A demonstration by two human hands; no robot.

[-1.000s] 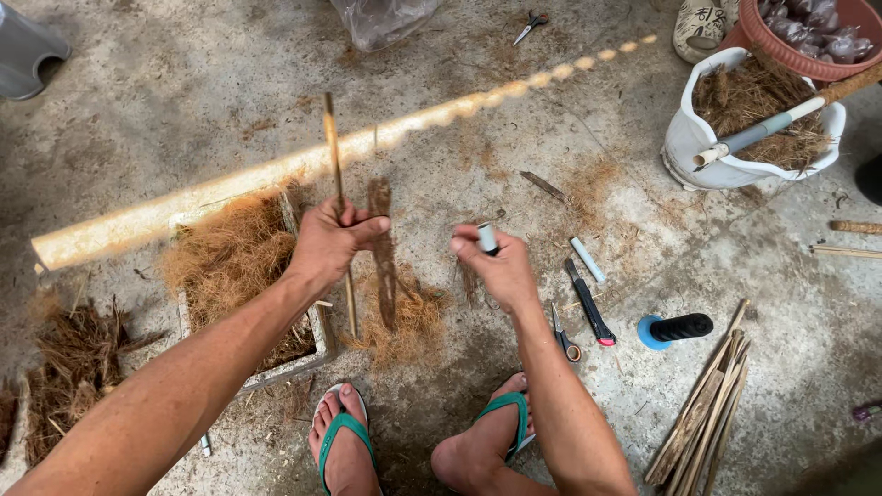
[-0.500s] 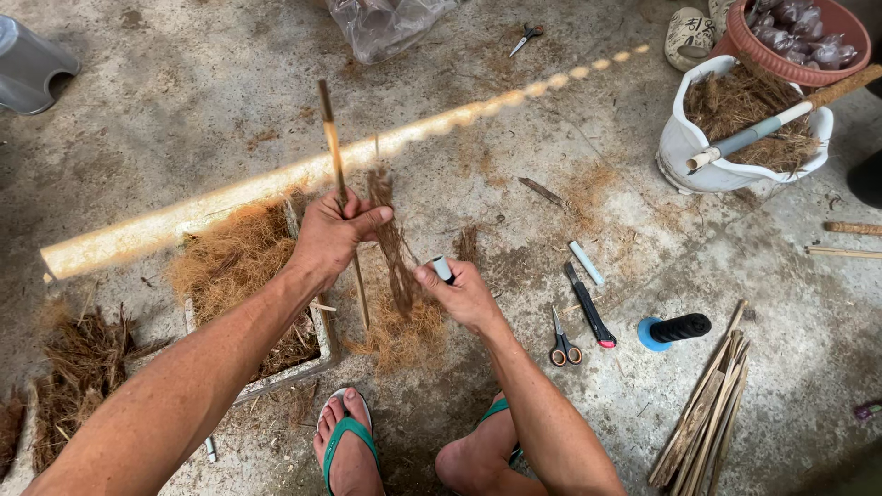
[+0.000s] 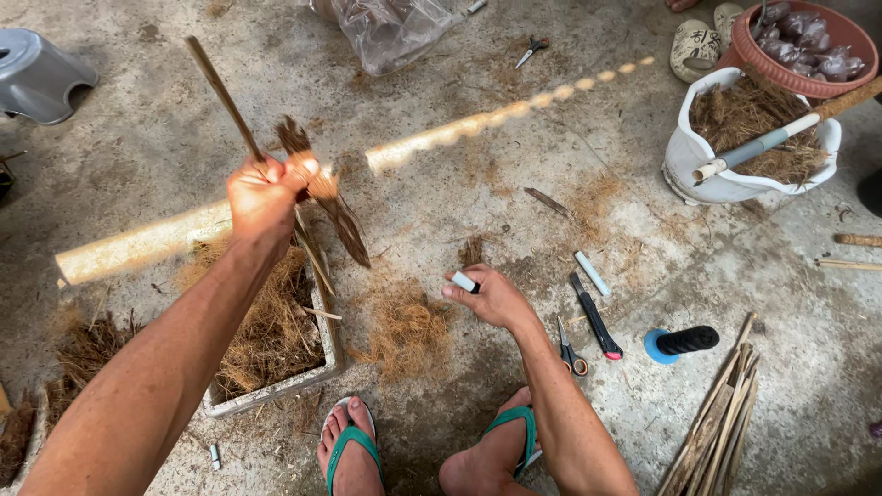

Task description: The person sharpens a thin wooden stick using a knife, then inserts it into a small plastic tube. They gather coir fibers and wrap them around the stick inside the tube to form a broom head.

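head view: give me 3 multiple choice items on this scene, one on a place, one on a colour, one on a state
1. Where do the grey-handled scissors lie?
A. in the white bucket
B. on the floor, right of the right hand
C. on the grey stool

2. What colour are the sandal straps?
A. red
B. yellow
C. green

3. How is the left hand?
A. closed around a thin stick with brown fibre
B. flat on the floor
C. open and holding nothing

Answers:
1 B, they rest on the concrete just right of the right hand.
2 C, both straps show green over the feet.
3 A, the fingers wrap the stick, raised above the tray of fibre.
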